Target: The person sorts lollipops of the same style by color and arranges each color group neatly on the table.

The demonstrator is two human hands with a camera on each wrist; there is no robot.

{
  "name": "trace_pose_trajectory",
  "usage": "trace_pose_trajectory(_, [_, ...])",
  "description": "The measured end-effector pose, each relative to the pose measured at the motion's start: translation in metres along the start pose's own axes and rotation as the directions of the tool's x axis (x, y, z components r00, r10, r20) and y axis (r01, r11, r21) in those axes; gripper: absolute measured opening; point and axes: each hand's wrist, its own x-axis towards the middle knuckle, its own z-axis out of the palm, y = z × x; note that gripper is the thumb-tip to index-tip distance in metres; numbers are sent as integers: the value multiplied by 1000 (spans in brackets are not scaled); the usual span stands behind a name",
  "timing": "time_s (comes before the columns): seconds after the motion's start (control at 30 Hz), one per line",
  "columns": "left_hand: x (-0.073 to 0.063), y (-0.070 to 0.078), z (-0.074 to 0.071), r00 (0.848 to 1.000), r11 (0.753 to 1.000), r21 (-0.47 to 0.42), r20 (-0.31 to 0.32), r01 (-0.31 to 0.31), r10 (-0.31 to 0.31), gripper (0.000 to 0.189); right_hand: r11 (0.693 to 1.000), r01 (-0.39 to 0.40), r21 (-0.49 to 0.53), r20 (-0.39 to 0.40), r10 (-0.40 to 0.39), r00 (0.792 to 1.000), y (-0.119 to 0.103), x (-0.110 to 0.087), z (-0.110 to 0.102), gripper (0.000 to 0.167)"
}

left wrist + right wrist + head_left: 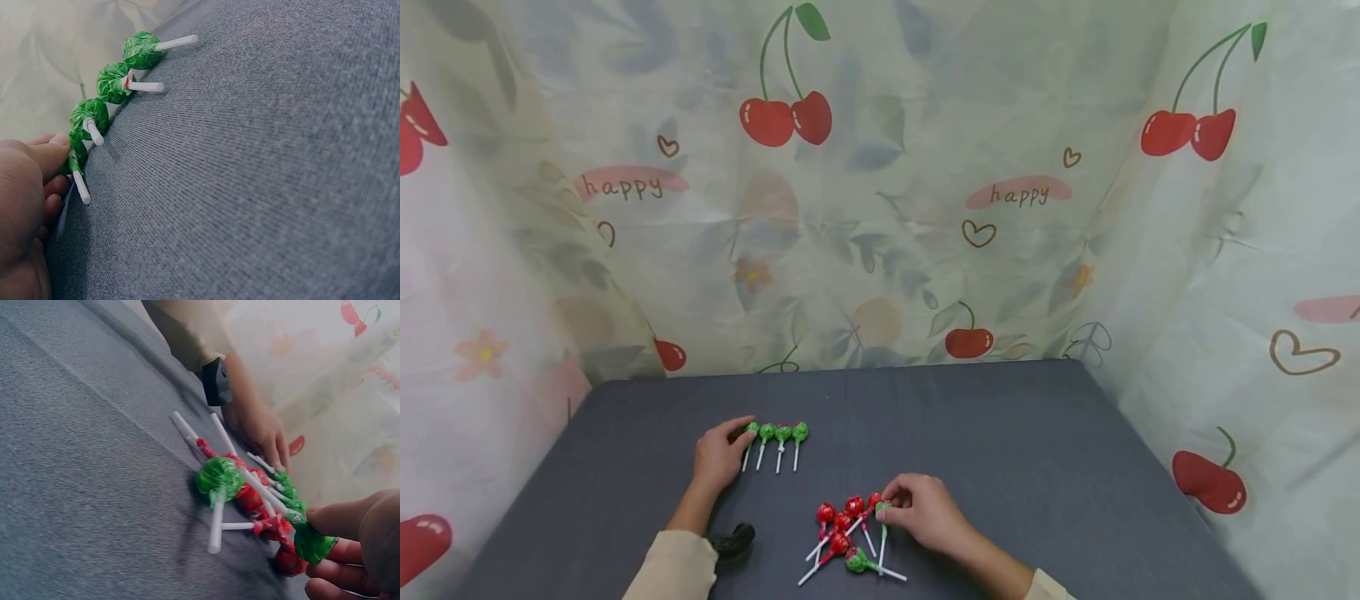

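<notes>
At the left of a row of green-wrapped lollipops (783,433), my left hand (717,457) pinches the end green lollipop (77,150) by its wrapped head. The row's white sticks point toward me. My right hand (925,508) holds another green lollipop (314,542) between thumb and fingers, at the right edge of a loose pile of red lollipops (838,543). Its stick hangs downward in the head view. One more green lollipop (857,560) lies at the near side of the pile, its stick pointing right.
A dark grey cloth-covered table (1000,433) lies under everything. Behind it and along both sides hangs a pale curtain (880,208) printed with cherries and hearts. A black wrist device (733,542) sits at my left cuff.
</notes>
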Motion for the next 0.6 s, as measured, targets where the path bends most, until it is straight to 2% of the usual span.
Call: trace_pose_trajectory(0.6, [0, 0, 1, 1000, 1000, -1, -8, -4, 4, 32, 997, 59, -59, -84, -63, 994, -12, 23, -10, 15])
